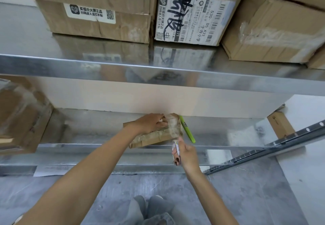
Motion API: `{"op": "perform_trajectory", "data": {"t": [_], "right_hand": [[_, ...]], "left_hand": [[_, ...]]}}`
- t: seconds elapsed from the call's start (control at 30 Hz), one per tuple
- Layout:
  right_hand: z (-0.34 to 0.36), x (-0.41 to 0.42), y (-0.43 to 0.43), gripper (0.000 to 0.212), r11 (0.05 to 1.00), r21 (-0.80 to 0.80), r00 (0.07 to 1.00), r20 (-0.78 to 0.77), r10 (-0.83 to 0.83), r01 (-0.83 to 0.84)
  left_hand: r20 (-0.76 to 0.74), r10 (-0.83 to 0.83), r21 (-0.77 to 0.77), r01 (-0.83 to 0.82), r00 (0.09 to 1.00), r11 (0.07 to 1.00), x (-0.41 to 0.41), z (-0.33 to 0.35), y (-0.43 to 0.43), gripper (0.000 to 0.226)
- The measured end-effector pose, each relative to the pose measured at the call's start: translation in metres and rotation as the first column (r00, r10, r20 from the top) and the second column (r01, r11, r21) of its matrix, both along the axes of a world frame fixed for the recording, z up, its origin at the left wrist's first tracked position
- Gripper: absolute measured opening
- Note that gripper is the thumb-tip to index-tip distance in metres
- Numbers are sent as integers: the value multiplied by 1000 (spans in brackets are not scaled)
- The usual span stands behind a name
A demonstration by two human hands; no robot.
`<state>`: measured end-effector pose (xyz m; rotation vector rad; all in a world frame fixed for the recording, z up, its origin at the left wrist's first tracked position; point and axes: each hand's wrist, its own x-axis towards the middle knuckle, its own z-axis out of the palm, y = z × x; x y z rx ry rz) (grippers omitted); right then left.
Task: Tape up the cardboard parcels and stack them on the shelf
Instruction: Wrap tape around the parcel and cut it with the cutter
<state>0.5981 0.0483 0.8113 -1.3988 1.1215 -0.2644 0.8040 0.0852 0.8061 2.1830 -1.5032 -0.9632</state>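
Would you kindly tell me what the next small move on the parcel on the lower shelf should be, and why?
Probably smooth the clear tape down on the small parcel, at its near right corner. The left hand presses on its top, the right hand grips a whitish thing, hard to identify, just off that corner, and the green tool lies untouched beside it.

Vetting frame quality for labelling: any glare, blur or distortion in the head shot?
Head view: wide-angle bowing of the upper shelf; its steel mirrors the boxes; right hand, gripping a white item, is motion-smeared; tape on the parcel glints.
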Motion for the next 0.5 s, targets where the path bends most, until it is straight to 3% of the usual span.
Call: {"op": "perform_trajectory", "data": {"t": [0.5], "right_hand": [[-40, 9, -2, 64, 997, -69, 977, -211, 4, -19]], "left_hand": [[-73, -60, 30, 63, 996, 998, 8, 6, -3, 47]]}}
